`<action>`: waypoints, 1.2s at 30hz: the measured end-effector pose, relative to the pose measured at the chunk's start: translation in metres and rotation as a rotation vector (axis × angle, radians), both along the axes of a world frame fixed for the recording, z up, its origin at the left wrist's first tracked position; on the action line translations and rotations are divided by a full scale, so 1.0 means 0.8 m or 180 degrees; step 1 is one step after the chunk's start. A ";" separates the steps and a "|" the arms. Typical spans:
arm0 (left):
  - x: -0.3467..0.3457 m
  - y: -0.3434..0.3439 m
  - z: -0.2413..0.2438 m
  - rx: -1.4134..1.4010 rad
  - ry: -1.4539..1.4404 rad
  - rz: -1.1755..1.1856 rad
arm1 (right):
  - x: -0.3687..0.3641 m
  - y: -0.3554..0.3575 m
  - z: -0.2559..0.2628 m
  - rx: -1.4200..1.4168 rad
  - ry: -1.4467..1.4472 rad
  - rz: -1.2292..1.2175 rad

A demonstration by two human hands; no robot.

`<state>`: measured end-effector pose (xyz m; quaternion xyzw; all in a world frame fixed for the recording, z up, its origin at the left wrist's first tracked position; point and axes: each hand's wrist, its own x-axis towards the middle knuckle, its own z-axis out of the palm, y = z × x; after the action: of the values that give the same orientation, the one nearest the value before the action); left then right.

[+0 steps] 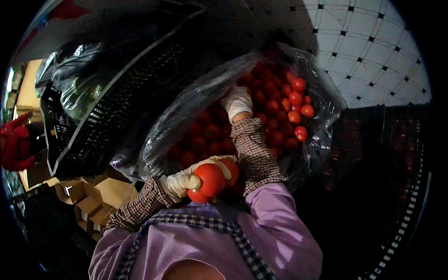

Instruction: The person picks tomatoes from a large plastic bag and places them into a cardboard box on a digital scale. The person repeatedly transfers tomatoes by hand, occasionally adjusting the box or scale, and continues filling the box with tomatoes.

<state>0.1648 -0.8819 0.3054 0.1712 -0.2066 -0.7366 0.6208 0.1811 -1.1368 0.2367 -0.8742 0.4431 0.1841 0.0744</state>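
My left hand [182, 181], in a pale glove, grips two large red tomatoes [210, 180] close to my chest. Further forward, my gloved right hand [239, 101] reaches down among the many tomatoes [276, 101] heaped in front of me. Its fingertips are hidden, so I cannot see whether it holds one. A clear plastic liner [182, 101] surrounds the heap and rises along both sides. Sunlight falls on several tomatoes at the right of the heap; those on the left lie in shadow.
Black slatted plastic crates [101, 115] stand to the left, one with green produce [82, 94] under plastic. Open cardboard boxes [94, 203] lie at the lower left, a red object [15, 141] at the far left. Dark crates [374, 157] fill the right, before a tiled floor [364, 45].
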 end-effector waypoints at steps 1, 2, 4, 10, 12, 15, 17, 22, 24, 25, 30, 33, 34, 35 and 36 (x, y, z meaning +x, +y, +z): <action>-0.001 -0.009 0.017 -0.0064 -0.0186 -0.0024 | -0.001 -0.014 -0.009 0.0097 0.0001 -0.0025; -0.004 -0.009 0.027 -0.0014 -0.0423 0.0100 | 0.009 -0.015 -0.023 0.0301 -0.0044 0.0105; -0.011 -0.017 0.029 -0.0201 -0.0658 0.0147 | -0.020 -0.054 -0.045 0.0384 -0.0615 0.0885; -0.014 0.033 0.035 -0.0398 -0.0001 0.0417 | -0.111 0.000 0.072 0.5891 -0.4026 -0.0568; -0.019 0.054 0.037 -0.0515 0.0154 0.0793 | -0.098 0.040 0.110 0.6183 -0.4248 -0.0002; -0.016 0.110 0.040 -0.0718 0.0079 0.1542 | -0.055 0.108 0.142 0.6864 -0.4323 0.0885; -0.026 0.164 0.023 -0.0894 -0.0338 0.2609 | -0.017 0.173 0.161 0.7551 -0.3545 0.1058; -0.084 0.313 -0.054 -0.0470 0.1230 0.3695 | -0.006 0.391 0.135 0.7598 -0.1782 0.0927; -0.120 0.369 -0.094 -0.0486 0.1847 0.4137 | -0.023 0.469 0.081 0.7203 -0.0668 0.0253; -0.143 0.395 -0.126 -0.0222 0.1905 0.4708 | -0.033 0.505 0.050 0.6923 -0.0261 0.0000; -0.248 0.477 -0.284 0.0886 0.3663 0.6198 | -0.098 0.651 -0.129 0.5534 0.1843 -0.0343; -0.291 0.536 -0.316 0.1765 0.4258 0.6612 | -0.150 0.720 -0.206 0.4986 0.1872 -0.0242; -0.317 0.550 -0.340 0.2547 0.4186 0.6717 | -0.164 0.746 -0.198 0.5114 0.2092 -0.0366; -0.338 0.564 -0.368 0.2742 0.4467 0.6950 | -0.173 0.764 -0.187 0.4921 0.2020 -0.0204; -0.380 0.564 -0.417 0.4372 0.2092 0.7324 | -0.186 0.771 -0.197 0.5049 0.1972 -0.0060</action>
<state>-0.1388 -0.4304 -0.0278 0.3329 0.6060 0.2273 0.6857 0.0321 -0.5201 0.0794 -0.4698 0.1906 0.6704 0.5418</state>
